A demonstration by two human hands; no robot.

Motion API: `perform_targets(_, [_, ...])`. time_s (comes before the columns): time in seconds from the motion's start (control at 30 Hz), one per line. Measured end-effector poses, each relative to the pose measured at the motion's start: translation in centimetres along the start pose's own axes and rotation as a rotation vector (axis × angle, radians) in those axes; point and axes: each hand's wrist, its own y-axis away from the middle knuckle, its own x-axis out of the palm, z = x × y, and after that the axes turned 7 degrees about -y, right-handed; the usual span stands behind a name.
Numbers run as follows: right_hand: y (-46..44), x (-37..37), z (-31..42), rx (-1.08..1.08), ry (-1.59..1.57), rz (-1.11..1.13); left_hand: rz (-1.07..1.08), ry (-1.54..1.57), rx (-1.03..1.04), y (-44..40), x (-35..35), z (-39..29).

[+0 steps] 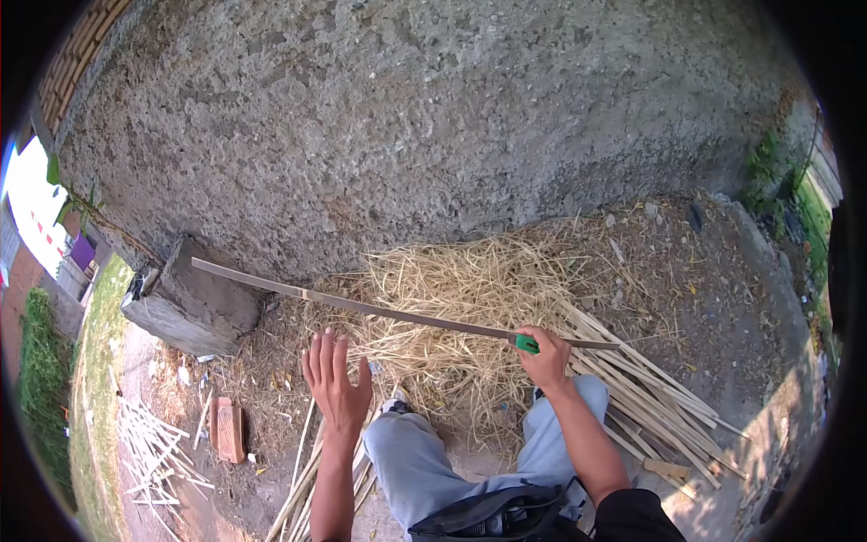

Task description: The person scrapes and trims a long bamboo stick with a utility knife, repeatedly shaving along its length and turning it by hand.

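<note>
My right hand [547,359] is closed around a long, thin bamboo strip [406,316] near its right end. A small green object [526,343] shows at the thumb and fingers of that hand; the fingers hide most of it, so I cannot tell its kind. The strip stretches far to the left, slightly bowed, above a heap of pale shavings [470,298]. My left hand [336,388] is raised below the strip with fingers stretched out, holding nothing and apart from the strip.
A rough grey wall [433,126] rises ahead, with a concrete block [203,303] at its left foot. Long split strips [659,397] lie right of my legs, others [307,479] to the left. A pile of short pale sticks [158,456] and a brick [229,430] lie farther left.
</note>
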Motion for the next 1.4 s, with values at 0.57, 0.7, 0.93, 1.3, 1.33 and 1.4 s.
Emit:
perform_targets(0.57, [-0.9, -1.9, 1.7, -0.091, -0.048, -0.363, 0.871, 0.293, -0.011, 3.3, -5.2, 1.1])
perform_targets(0.7, [0.1, -1.5, 0.0, 0.305, -0.175, -0.134, 0.974, 0.463, -0.205, 6.0, -3.9, -1.2])
perform_targets(0.93, [2.0, -0.9, 5.0, 0.416, -0.175, 0.456, 1.004, 0.627, -0.335, 8.4, -1.1, -7.1])
perform_targets(1.3, [6.2, 0.6, 6.8, 0.206, 0.081, 0.725, 1.033, 0.816, -0.289, 10.3, 0.9, -9.4])
perform_targets(1.33, [6.3, 0.8, 7.3, 0.273, 0.137, 0.787, 1.009, 0.801, -0.293, 10.6, 1.0, -9.4])
perform_targets(1.4, [6.3, 0.9, 8.2, 0.345, 0.194, 0.846, 1.012, 0.761, -0.286, 10.6, 0.9, -9.2])
